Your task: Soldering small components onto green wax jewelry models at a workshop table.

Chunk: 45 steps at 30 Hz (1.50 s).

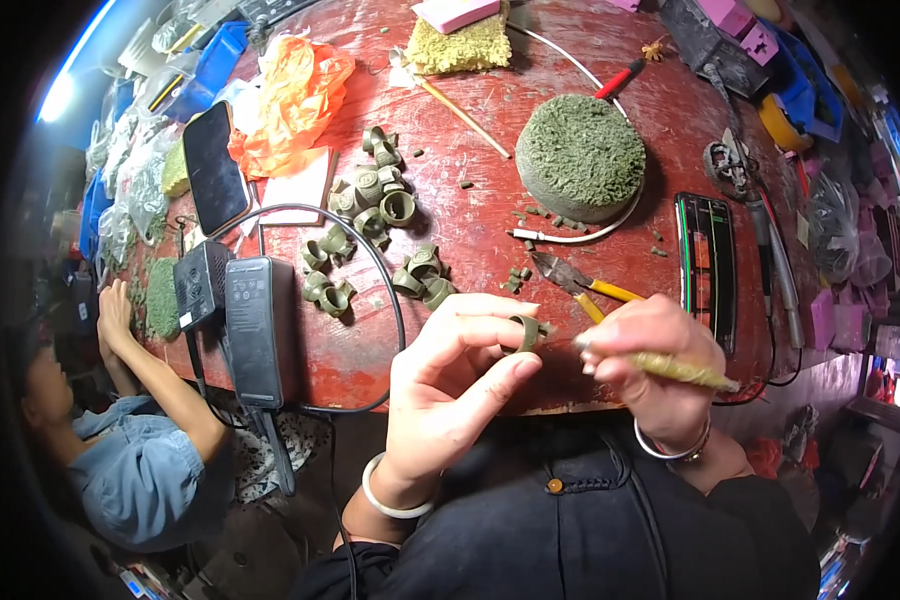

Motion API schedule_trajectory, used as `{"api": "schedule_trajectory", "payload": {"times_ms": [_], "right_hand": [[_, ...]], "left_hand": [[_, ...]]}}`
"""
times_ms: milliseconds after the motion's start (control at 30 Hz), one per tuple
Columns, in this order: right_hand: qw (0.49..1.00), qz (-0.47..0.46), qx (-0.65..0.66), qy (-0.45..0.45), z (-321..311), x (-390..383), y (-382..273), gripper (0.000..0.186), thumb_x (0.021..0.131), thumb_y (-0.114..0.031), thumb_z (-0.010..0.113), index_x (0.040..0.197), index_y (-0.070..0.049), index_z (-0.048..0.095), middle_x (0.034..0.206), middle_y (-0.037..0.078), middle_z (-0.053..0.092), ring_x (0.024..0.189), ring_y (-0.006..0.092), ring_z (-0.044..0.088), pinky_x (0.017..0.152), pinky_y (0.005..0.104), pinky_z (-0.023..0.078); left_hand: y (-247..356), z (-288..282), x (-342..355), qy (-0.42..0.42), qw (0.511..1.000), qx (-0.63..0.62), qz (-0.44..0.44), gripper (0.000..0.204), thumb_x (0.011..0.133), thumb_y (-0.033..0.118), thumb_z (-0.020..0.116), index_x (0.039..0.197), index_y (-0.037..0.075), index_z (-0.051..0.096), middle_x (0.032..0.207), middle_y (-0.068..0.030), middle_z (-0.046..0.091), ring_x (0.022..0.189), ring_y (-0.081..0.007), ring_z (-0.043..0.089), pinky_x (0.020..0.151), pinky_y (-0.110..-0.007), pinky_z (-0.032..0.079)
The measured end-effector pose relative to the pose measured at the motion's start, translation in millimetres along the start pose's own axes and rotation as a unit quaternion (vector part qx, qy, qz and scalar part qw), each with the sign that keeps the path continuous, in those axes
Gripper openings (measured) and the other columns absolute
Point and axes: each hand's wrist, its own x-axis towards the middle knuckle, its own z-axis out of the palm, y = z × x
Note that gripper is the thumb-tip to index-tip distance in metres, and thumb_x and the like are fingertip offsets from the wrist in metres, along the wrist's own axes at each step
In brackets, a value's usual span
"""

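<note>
Between the thumb and fingers of my left hand (pixel 435 385) is a small olive-green ring (pixel 522 334), held upright just over the table's near edge. My right hand (pixel 665 350) grips a slim hand tool (pixel 685 371) with a yellowish, wrapped-looking handle. Its working end points toward the ring but stays apart from it, and is too blurred to tell its kind. Just beyond my hands lie yellow-handled cutters (pixel 573 282), jaws facing away. More olive-green rings (pixel 370 200) sit in loose clusters to the left, with small green offcuts (pixel 517 278) beside them.
A round green foam-like block (pixel 582 155) and a lit phone (pixel 705 260) occupy the right side. Leftward stand a black power adapter (pixel 260 325) with a looping cable, a dark phone (pixel 217 165) and an orange plastic bag (pixel 295 105). Another person (pixel 150 470) sits at the left edge.
</note>
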Motion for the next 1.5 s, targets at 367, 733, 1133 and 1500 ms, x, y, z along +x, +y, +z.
{"api": "schedule_trajectory", "payload": {"times_ms": [367,733,1133,1500], "right_hand": [[1.000,-0.018,-0.010,0.003,1,-1,4,0.018,0.082,-0.006,0.075,0.098,-0.002,0.070,0.090,0.010,0.071,0.074,0.0198,0.066,0.066,0.0295,0.052],[0.996,0.008,0.079,-0.032,5,0,5,0.015,0.086,-0.008,0.072,0.100,-0.002,0.069,0.087,0.010,0.069,0.073,0.0170,0.065,0.066,0.0281,0.050],[0.982,0.139,0.108,0.064,5,-6,2,0.017,0.089,-0.005,0.069,0.104,0.001,0.066,0.100,0.009,0.067,0.080,0.0101,0.060,0.072,0.0228,0.048],[0.976,0.161,0.142,0.046,5,-2,-6,0.017,0.092,-0.010,0.067,0.106,0.001,0.065,0.101,0.009,0.067,0.081,0.0109,0.063,0.070,0.0229,0.050]], "left_hand": [[-6,-2,2,-0.025,0.996,-0.077,-0.022,0.013,0.088,-0.009,0.062,0.100,-0.003,0.065,0.124,-0.0153,0.055,0.111,-0.0196,0.057,0.098,-0.035,0.047],[-9,-2,-1,-0.021,0.983,-0.177,-0.053,0.019,0.089,-0.007,0.061,0.106,0.000,0.058,0.119,-0.0181,0.058,0.100,-0.0205,0.062,0.088,-0.035,0.054],[1,-4,-4,-0.009,0.912,-0.361,-0.196,0.033,0.100,0.029,0.054,0.125,0.007,0.052,0.102,-0.0138,0.062,0.082,-0.0171,0.061,0.066,-0.026,0.051],[5,-6,-1,0.001,0.899,-0.368,-0.239,0.043,0.103,0.043,0.041,0.100,0.003,0.056,0.068,-0.0054,0.051,0.053,-0.0099,0.046,0.041,-0.020,0.035]]}}
